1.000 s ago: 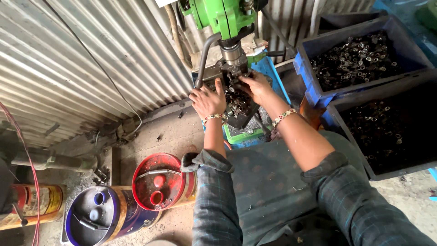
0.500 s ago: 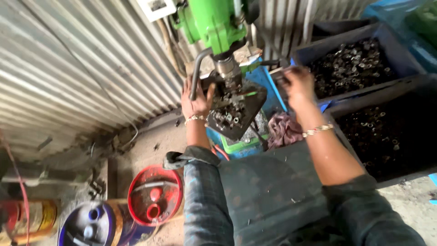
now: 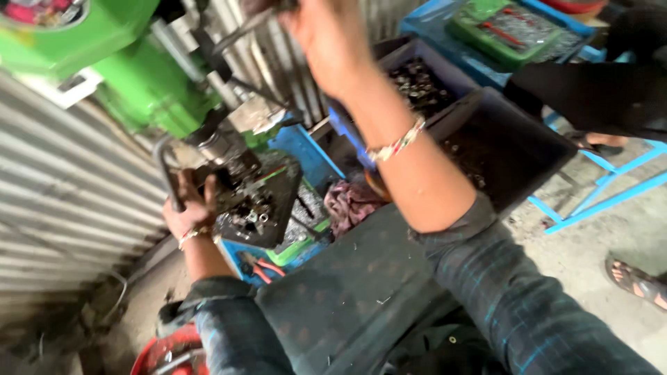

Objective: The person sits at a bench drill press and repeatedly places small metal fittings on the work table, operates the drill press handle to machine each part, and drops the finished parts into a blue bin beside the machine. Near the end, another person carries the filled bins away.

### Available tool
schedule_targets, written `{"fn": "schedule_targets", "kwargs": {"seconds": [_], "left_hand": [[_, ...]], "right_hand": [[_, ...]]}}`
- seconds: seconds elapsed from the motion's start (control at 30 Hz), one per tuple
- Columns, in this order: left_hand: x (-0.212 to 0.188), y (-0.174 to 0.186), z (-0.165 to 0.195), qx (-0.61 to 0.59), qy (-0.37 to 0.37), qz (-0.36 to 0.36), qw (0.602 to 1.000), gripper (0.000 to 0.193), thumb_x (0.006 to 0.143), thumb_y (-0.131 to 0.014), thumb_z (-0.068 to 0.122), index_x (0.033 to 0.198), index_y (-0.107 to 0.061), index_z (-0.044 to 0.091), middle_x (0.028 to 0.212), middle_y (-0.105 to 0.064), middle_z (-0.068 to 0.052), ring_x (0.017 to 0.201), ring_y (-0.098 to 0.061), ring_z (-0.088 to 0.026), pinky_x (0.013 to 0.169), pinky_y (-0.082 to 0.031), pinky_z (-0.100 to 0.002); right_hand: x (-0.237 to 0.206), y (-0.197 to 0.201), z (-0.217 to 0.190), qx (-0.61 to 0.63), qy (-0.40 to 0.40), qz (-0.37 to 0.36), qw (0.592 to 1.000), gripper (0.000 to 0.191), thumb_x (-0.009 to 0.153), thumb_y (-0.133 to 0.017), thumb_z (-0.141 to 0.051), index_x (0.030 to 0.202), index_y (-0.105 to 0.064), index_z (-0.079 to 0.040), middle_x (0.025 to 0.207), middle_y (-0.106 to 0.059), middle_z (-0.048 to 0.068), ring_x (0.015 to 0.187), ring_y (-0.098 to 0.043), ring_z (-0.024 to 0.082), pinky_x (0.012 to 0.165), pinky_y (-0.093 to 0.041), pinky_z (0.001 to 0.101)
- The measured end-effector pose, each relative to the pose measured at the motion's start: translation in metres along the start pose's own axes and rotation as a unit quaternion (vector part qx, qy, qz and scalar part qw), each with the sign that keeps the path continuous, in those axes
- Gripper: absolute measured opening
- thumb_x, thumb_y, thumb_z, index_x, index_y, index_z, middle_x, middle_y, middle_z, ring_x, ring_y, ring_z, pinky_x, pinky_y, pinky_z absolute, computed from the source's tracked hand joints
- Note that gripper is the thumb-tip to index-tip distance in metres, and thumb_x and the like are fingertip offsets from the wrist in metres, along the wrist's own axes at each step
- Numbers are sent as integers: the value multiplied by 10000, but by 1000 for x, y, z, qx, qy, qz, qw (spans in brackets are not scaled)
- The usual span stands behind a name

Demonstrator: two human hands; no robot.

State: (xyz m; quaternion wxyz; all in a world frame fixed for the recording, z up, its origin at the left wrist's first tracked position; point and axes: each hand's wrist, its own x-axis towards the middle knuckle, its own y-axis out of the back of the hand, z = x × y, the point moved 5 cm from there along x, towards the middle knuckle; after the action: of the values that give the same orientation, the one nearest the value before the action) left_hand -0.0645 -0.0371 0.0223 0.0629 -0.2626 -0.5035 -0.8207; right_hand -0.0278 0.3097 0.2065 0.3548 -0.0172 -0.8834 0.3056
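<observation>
My left hand (image 3: pixel 189 212) grips the left edge of the dark drill table (image 3: pixel 267 198), which carries several small metal parts under the chuck (image 3: pixel 221 147) of a green drill press (image 3: pixel 139 80). My right hand (image 3: pixel 326 35) is raised at the top of the view, blurred, with its fingers closed around the press's thin feed lever (image 3: pixel 240 28). Both wrists wear bead bracelets. My lap, covered by a dark cloth (image 3: pixel 347 292), lies below the table.
A corrugated metal wall (image 3: pixel 62 201) stands to the left. Blue crates of metal parts (image 3: pixel 417 76) and a dark crate (image 3: pixel 517 139) stand on the right, with a pink rag (image 3: pixel 351 205) between. Another person's leg (image 3: pixel 611 90) and sandalled foot (image 3: pixel 636 281) are at the right. A red drum (image 3: pixel 163 354) sits at the lower left.
My right hand has risen from the crate side up to the feed lever. The left hand stays at the drill table. The view has swung closer and to the right.
</observation>
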Motion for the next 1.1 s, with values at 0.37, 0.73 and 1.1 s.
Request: {"fn": "schedule_targets", "kwargs": {"seconds": [0.37, 0.73, 1.1], "left_hand": [[-3, -13, -9, 55, -44, 18, 997, 440, 1040, -633, 477, 1278, -634, 107, 1182, -656, -163, 1036, -669, -403, 854, -543, -528], [-3, -10, -7, 53, -49, 26, 997, 443, 1045, -639, 467, 1290, -635, 98, 1183, -659, -161, 1041, -667, -404, 841, -544, -518], [-2, -4, -4, 41, 1, -10, 999, 415, 1025, -650, 457, 1251, -628, 111, 1167, -673, -161, 1012, -674, -432, 840, -536, -539]], "right_hand": [[-60, -33, -29, -172, 94, -77, 978, 282, 1162, -591, -223, 1372, -634, -41, 1099, -691, 18, 878, -593, 62, 839, -518, 234], [-72, -20, -17, -105, 86, -70, 988, 278, 1166, -591, -202, 1374, -647, -27, 1208, -681, 19, 917, -593, 69, 861, -513, 244], [-74, -12, -13, -68, 89, -103, 988, 248, 1168, -610, -179, 1353, -656, -20, 1174, -688, 52, 939, -620, 107, 846, -506, 249]]}}
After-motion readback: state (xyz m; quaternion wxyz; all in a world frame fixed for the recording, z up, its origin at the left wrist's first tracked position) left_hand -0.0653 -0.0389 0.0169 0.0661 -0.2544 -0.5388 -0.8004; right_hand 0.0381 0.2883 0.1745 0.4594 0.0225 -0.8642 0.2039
